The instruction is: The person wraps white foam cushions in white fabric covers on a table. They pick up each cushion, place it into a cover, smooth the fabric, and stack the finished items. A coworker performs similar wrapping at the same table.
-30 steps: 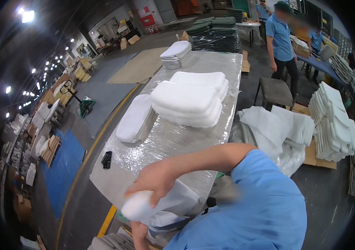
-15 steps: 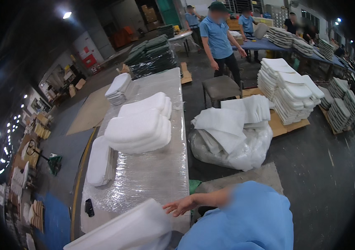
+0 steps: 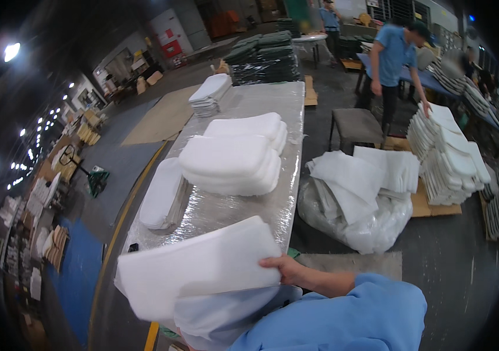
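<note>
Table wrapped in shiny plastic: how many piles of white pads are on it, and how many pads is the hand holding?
Piles of white pads on the table: 4
White pad held in the right hand: 1
Total: 5

White foam pad (image 3: 200, 266) held flat over the near end of the table

The foam pad is a long, soft white rectangle with rounded corners, lying nearly level and tilted slightly up toward 2 o'clock. Its long axis runs from 8 o'clock to 2 o'clock. The right hand (image 3: 287, 270) grips its edge at 4 o'clock, thumb on top. A pale blue fabric cover (image 3: 226, 313) hangs directly beneath it, at 6 o'clock.
</note>
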`<state>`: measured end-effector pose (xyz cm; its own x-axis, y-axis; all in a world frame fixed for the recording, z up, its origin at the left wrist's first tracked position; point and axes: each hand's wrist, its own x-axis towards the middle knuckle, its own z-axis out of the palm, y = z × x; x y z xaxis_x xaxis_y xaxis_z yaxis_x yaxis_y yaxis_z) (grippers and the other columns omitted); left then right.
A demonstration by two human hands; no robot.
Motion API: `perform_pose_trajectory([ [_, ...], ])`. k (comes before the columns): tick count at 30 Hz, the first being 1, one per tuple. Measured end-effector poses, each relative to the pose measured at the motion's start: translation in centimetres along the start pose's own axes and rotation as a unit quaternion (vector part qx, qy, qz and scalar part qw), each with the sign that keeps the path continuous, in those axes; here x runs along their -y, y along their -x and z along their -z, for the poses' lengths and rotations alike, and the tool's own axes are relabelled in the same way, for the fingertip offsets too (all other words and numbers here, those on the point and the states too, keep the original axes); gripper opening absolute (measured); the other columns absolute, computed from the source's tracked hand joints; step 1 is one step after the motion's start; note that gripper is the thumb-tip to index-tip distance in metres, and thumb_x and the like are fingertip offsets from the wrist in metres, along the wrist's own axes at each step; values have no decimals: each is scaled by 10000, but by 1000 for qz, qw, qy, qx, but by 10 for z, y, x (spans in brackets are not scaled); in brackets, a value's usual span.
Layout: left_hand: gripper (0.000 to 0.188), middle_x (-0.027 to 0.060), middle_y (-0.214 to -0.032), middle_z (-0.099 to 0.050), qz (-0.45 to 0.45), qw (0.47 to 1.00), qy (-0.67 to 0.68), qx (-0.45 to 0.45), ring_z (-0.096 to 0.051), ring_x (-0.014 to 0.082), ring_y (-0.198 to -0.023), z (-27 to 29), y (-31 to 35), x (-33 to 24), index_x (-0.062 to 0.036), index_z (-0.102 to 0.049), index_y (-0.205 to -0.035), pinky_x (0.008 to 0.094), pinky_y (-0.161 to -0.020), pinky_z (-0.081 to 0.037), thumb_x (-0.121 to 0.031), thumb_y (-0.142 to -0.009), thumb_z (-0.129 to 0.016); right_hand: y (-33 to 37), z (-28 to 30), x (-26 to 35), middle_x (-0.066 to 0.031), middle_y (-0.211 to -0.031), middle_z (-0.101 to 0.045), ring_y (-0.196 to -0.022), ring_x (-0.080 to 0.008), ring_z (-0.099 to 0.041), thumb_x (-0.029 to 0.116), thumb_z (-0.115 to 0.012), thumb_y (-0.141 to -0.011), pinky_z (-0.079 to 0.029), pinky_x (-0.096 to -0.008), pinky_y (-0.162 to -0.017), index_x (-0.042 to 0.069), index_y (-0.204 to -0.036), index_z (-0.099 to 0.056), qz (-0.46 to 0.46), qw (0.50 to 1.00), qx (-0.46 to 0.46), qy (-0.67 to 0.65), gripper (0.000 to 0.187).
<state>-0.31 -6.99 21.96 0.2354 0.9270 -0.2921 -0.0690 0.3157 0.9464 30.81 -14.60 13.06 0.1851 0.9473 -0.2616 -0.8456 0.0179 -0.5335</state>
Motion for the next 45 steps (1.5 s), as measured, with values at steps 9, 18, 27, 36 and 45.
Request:
perform_pose_trajectory([
  [9, 754, 179, -1410, -636, 52, 988, 133, -66, -647, 236, -1231, -86, -72, -56, -77, -421, -1594, 376, -1035, -523, -36, -914, -743, -94, 61, 177, -159, -1356, -653, -1239, -341, -655, 177, -766, -914, -553, -510, -1050, -3, -1474, -511, 171, 978, -115, -17, 641],
  [18, 615, 218, -1463, -561, -134, 947, -30, -289, -583, 306, -1291, -97, -75, -22, -51, -534, -1523, 435, -1109, -466, -52, -921, -657, -232, 70, 384, -149, -1404, -641, -1265, -339, -639, 110, -741, -948, -538, -504, -1089, -22, -1468, -529, 369, 913, -164, -61, 577],
  [27, 776, 246, -1490, -532, -191, 846, -267, -420, -523, 360, -1355, -82, -81, 6, -19, -444, -1578, 424, -1163, -405, 96, -823, -585, -340, 91, 435, -153, -1412, -633, -1263, -351, -635, 218, -749, -975, -538, -543, -1069, 13, -1471, -524, 323, 937, -125, -47, 582],
  [36, 911, 63, -1018, -519, -165, 840, -237, -459, -555, 205, -917, -95, -72, 6, -107, -305, -1660, 326, -873, -480, -1, -840, -689, -289, 143, 425, -204, -1270, -620, -1162, -298, -614, 238, -792, -932, -513, -383, -985, -2, -1456, -555, 459, 528, -422, 577, 623],
  [45, 975, 205, -1152, -476, -194, 820, -420, -337, -554, 394, -1038, -163, -98, -34, -73, -284, -1659, 464, -927, -496, 3, -785, -709, -172, -37, 118, -233, -1481, -510, -1419, -386, -474, 223, -823, -856, -403, -473, -1164, 67, -1524, -503, 300, 649, 340, 612, 756],
])
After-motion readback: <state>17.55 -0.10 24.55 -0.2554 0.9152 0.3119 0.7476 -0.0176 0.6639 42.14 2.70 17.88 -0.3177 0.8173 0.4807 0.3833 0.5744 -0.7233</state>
